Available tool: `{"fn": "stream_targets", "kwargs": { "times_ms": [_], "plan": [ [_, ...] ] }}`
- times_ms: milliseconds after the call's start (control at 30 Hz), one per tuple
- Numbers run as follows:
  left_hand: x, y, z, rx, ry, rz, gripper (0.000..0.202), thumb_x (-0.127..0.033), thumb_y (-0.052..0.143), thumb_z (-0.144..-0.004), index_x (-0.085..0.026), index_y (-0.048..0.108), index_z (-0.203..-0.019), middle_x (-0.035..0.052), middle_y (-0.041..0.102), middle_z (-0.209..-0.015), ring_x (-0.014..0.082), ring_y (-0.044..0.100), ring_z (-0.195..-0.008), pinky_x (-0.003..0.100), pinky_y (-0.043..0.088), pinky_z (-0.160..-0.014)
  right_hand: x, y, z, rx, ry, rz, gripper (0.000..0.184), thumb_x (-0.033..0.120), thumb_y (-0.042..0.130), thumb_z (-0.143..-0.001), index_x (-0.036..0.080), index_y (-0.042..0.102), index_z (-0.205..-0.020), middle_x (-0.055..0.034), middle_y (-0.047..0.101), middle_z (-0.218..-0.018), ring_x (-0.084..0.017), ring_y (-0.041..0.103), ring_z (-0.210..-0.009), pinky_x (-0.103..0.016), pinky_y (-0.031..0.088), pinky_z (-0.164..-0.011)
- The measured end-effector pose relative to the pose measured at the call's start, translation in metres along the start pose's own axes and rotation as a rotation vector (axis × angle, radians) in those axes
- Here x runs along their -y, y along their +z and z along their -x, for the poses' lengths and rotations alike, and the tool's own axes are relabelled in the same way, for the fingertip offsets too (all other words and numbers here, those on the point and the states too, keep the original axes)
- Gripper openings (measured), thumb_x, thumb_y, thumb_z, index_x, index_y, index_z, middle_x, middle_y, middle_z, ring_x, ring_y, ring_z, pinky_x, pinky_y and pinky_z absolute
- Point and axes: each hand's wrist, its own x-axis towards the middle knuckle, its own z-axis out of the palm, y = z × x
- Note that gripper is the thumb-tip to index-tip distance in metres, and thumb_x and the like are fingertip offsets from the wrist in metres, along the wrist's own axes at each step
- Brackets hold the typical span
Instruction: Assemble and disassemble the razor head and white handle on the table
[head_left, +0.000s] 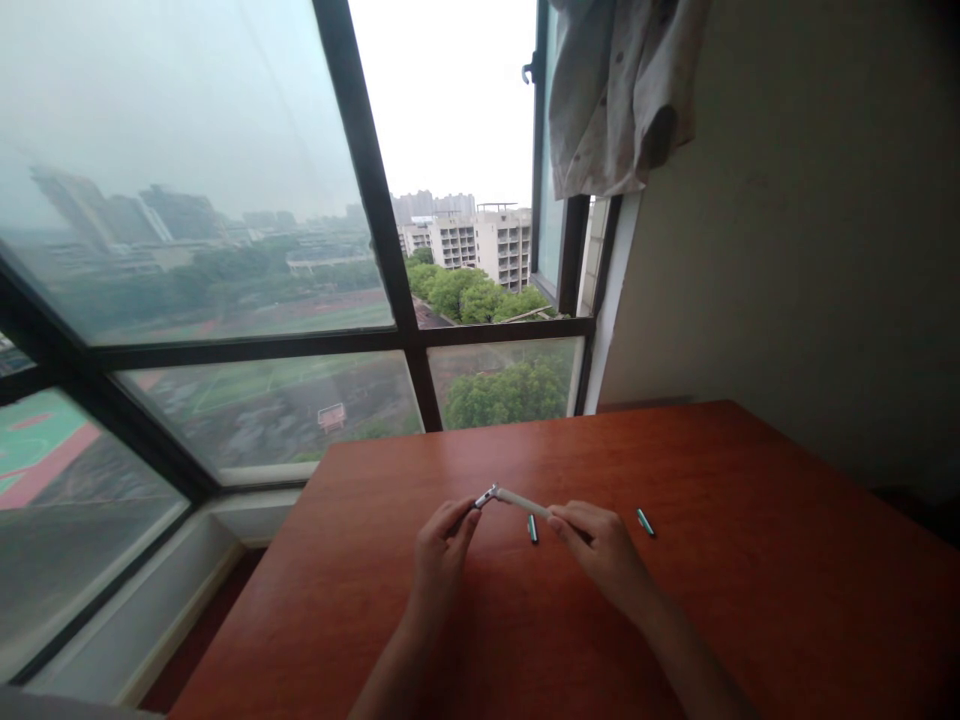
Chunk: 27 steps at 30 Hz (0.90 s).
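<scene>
My left hand point(441, 545) pinches a silver bit point(486, 496), my right hand point(598, 543) a white stick point(523, 502); I think lining up their ends needs care.

Dark-framed windows point(247, 240) light a reddish-brown table point(360, 570); the right-hand wall point(780, 230) is dim.

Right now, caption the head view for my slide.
Left grip on a silver piece, right grip on a pale rod, ends close together above a reddish table.
</scene>
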Motion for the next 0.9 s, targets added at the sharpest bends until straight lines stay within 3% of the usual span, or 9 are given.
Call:
{"fn": "stream_targets", "kwargs": {
  "times_ms": [667,900],
  "plan": [
    [-0.0015,-0.0009,0.0002,-0.016,-0.026,0.012,0.025,-0.036,0.061,-0.082,-0.016,0.072,-0.093,0.0071,0.071,-0.087,0.0211,0.063,-0.08,0.027,0.047,-0.069,0.0012,-0.0006,-0.0004,0.013,0.0,0.006,0.035,0.037,0.043,-0.095,0.018,0.071,-0.085,-0.0046,0.064,-0.073,-0.017,0.058,-0.066,-0.025,0.04,-0.062],
    [-0.0044,0.0008,0.0015,0.027,0.0,-0.002,0.027,-0.037,0.06,-0.082,-0.016,0.072,-0.094,0.007,0.069,-0.084,0.0205,0.062,-0.077,0.027,0.047,-0.067,0.001,0.0005,0.0001,-0.077,0.03,0.04,0.036,0.038,0.042,-0.095,0.017,0.07,-0.092,-0.0052,0.064,-0.072,-0.018,0.06,-0.069,-0.026,0.041,-0.063]
  ]
}}
